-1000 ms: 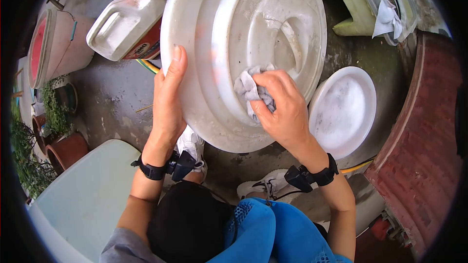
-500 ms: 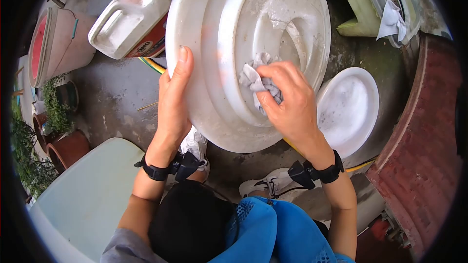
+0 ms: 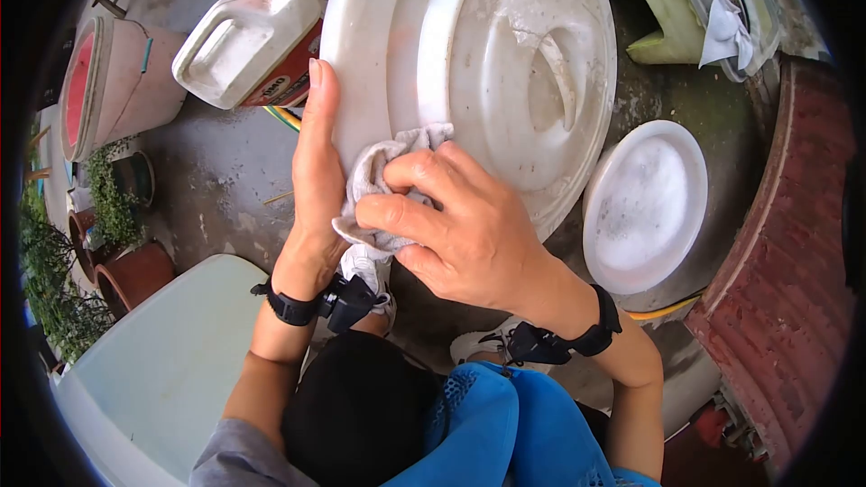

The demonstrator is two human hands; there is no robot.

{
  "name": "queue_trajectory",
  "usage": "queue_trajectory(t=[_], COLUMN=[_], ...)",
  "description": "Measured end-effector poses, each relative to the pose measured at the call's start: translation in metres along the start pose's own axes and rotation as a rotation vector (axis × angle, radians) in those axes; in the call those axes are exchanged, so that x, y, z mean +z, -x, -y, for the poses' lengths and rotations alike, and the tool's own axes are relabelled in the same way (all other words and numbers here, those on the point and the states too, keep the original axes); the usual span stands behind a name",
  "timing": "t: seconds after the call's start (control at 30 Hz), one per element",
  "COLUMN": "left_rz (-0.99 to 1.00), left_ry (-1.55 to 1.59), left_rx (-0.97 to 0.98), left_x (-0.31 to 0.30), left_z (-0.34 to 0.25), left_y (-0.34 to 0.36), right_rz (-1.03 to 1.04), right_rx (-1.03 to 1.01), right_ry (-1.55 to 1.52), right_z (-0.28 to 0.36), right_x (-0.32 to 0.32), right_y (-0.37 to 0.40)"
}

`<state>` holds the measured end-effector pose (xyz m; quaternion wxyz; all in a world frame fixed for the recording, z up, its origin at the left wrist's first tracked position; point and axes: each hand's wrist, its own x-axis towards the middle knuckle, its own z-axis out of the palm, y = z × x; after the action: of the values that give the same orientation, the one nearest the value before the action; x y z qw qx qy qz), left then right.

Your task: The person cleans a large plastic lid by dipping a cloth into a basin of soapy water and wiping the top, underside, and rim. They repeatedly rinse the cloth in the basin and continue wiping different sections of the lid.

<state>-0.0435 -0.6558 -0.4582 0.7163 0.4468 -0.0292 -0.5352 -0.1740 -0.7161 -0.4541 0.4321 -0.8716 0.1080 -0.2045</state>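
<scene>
A large round white plastic lid (image 3: 505,63) with raised rings and smudges on it is held tilted in front of me. My left hand (image 3: 317,162) grips its left edge, thumb pointing up along the rim and the other fingers hidden behind. Bunched in my right hand (image 3: 469,225) is a grey-white rag (image 3: 365,176), pressed against the lid's lower-left rim close to my left hand. To the right of the lid, a white basin (image 3: 645,207) with white suds stands on the ground.
A detergent jug (image 3: 239,45) with a red pump stands at upper left, beside a pinkish bucket (image 3: 135,81). A pale tub (image 3: 171,370) is at lower left, near potted plants (image 3: 113,203). A green stool (image 3: 649,36) and a red corrugated sheet (image 3: 767,271) lie right.
My right hand has moved the rag from the lid's inner rings left and down to its lower-left rim. The lid has shifted slightly right.
</scene>
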Motion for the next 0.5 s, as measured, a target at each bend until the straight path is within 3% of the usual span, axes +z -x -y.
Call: queue_trajectory(t=[0.07,0.17,0.3,0.5], left_rz=[-0.141,-0.091,-0.09,-0.115], left_ry=[-0.044,-0.072,-0.142,-0.117], left_rx=[0.05,0.04,0.099,0.122], left_x=[0.01,-0.003,0.003,0.0], left_z=[0.003,0.006,0.007,0.008], left_y=[0.0,-0.003,-0.004,-0.012], right_rz=[0.042,0.201,0.227,-0.426], right_rx=[-0.022,-0.022,0.231,0.944], right_ry=[0.04,0.059,0.215,0.334], right_z=[0.002,-0.009,-0.04,-0.105], right_x=[0.003,0.002,-0.032,-0.107], right_y=[0.021,0.062,0.123,0.191])
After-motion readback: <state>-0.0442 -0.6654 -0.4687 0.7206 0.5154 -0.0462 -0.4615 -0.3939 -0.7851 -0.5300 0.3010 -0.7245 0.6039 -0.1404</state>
